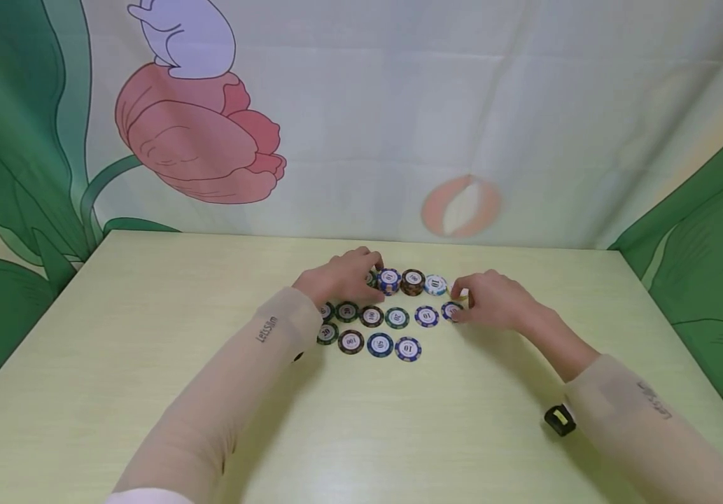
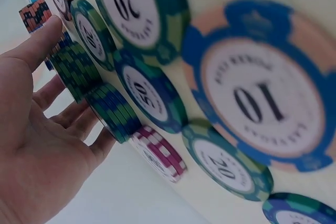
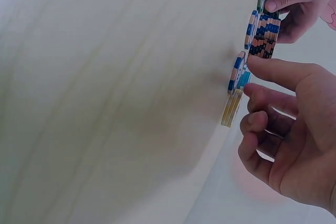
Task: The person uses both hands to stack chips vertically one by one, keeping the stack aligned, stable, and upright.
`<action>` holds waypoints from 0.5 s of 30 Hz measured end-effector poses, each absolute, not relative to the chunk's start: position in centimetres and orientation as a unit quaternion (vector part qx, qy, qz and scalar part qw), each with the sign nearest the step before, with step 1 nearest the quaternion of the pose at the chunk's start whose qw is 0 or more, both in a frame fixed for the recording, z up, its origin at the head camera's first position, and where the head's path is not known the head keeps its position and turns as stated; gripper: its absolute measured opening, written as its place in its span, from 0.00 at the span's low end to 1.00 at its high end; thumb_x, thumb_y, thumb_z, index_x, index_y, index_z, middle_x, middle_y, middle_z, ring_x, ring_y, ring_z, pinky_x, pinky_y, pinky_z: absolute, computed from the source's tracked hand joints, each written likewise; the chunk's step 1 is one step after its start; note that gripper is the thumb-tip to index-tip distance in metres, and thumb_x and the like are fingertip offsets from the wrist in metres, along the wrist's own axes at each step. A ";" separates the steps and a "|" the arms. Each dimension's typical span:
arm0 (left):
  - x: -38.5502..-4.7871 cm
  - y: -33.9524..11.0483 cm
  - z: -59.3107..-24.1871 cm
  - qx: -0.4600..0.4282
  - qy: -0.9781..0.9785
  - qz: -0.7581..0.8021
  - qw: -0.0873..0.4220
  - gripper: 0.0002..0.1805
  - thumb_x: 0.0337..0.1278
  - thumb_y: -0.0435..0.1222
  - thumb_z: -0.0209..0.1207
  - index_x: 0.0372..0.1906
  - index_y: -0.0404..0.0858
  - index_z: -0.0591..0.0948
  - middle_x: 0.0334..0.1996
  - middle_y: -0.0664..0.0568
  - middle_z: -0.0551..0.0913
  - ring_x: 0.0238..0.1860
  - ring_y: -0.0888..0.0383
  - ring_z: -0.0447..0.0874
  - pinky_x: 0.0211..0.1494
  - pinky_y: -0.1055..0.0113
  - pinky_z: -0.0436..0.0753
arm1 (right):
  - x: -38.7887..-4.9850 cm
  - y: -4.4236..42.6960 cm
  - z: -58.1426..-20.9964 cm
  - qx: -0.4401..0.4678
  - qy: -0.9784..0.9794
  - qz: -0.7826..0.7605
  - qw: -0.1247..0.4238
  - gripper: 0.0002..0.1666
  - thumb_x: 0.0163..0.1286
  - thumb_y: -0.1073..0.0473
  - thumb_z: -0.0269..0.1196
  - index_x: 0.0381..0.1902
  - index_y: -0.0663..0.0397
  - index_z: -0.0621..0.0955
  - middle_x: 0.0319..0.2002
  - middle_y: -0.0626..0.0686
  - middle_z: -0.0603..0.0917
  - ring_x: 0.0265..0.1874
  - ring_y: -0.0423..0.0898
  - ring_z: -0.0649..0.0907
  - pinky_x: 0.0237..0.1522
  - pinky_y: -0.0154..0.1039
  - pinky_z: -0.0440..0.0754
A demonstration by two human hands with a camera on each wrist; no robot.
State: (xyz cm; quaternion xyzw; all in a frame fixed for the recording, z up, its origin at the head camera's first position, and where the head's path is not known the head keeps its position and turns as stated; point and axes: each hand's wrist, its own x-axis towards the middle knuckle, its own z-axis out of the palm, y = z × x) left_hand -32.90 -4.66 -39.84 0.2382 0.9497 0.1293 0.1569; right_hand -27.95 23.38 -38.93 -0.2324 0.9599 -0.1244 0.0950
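Observation:
My left hand (image 1: 344, 276) reaches round the back row of chip stacks. In the left wrist view its thumb lies by the blue stack, while the other fingers extend behind the green stack (image 2: 77, 72) and the blue-green stack (image 2: 113, 114); whether it grips a stack is unclear. My right hand (image 1: 496, 301) is at the row's right end, thumb and index finger apart. Its fingertips are close to the light-blue stack (image 3: 244, 80) and the yellow stack (image 3: 231, 108), with nothing visibly pinched. The thumb partly covers a blue 10 chip (image 1: 451, 310) in the head view.
In front of the stacks, single chips lie in rows, including a 20 chip (image 1: 397, 318), a 100 chip (image 1: 351, 341) and a 10 chip (image 1: 408, 348). A small black object (image 1: 559, 420) lies beside the right sleeve. A printed curtain (image 1: 361, 140) hangs behind the table (image 1: 399, 434).

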 end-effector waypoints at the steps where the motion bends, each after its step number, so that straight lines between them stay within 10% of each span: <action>1: -32.9 -4.8 -39.8 0.240 0.950 0.127 0.157 0.34 0.67 0.52 0.65 0.71 0.43 0.70 0.69 0.45 0.69 0.65 0.47 0.70 0.69 0.47 0.69 | -27.9 23.4 -38.9 -0.235 0.958 -0.125 0.103 0.20 0.64 0.54 0.74 0.50 0.57 0.85 0.26 0.47 0.82 0.25 0.45 0.78 0.30 0.41 0.76; 15: -33.1 -5.2 -40.1 0.255 0.949 0.108 0.152 0.31 0.70 0.50 0.63 0.71 0.42 0.72 0.73 0.44 0.66 0.70 0.47 0.67 0.73 0.44 0.63 | -27.9 23.5 -39.2 -0.258 0.947 -0.136 0.134 0.22 0.62 0.61 0.72 0.54 0.61 0.84 0.24 0.47 0.80 0.24 0.44 0.77 0.31 0.41 0.75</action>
